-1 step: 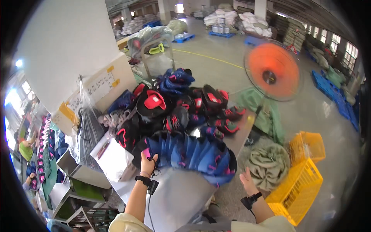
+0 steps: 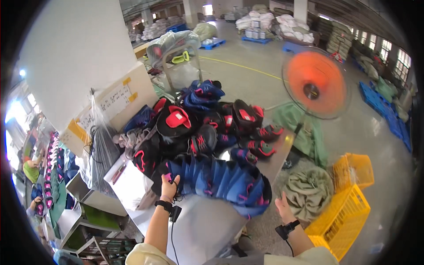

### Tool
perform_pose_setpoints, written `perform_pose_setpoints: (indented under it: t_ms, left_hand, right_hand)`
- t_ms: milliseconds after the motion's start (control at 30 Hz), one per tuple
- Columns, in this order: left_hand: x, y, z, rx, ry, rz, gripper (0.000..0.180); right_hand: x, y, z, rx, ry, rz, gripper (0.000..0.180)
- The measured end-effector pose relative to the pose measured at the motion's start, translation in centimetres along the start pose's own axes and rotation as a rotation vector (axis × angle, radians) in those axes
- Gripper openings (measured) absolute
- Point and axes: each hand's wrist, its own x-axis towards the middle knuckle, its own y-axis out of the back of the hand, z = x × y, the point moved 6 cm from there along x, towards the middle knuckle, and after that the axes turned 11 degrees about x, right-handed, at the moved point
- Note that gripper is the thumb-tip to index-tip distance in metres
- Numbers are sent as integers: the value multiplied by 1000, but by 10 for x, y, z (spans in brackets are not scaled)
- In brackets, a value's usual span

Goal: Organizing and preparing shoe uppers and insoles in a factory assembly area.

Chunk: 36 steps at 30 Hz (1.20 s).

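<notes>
A long row of blue shoe uppers [image 2: 212,176] with pink trim, nested one into another, lies along the near side of the table [image 2: 194,216]. At its left end my left hand [image 2: 169,187] is closed on a shoe upper with a pink patch, and dark laces hang by the fingers. My right hand [image 2: 285,211] is held off the table's right edge, empty, its fingers apart. Behind the row is a heap of black and red shoe uppers [image 2: 172,141], topped at the back by a bundle of blue ones [image 2: 201,94].
To the right are a rolled green cloth sack [image 2: 307,192], yellow plastic crates [image 2: 340,225] and an orange-bladed fan [image 2: 314,81]. A white box [image 2: 132,183] sits at the table's left, near a hanging clear plastic bag [image 2: 104,154] and a pillar [image 2: 79,57]. A person [image 2: 32,170] works far left.
The whole view has shifted very slightly. Both hands stay in nearly the same places, the left still on the shoe upper and the right still empty.
</notes>
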Motion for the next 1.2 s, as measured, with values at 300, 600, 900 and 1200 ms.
perform_pose_setpoints:
  t_ms: [300,600,900,1200]
  left_hand:
    - [-50,-71,86,209,-39,-392,61]
    - [-89,-66,76,-15,-236,-327,78]
    - [-268,61,-46,-103,-353,-135,38]
    - [-382,273,-224,-743,135,-105,24]
  right_hand:
    - [99,-60,-42,-142,23,-577,83]
    - [83,-93,-65,86,-211,-719,67]
    - [-81,-99,-50,388,-205,-445,70]
    - [-238,-361,5,-141,180,-1010,77]
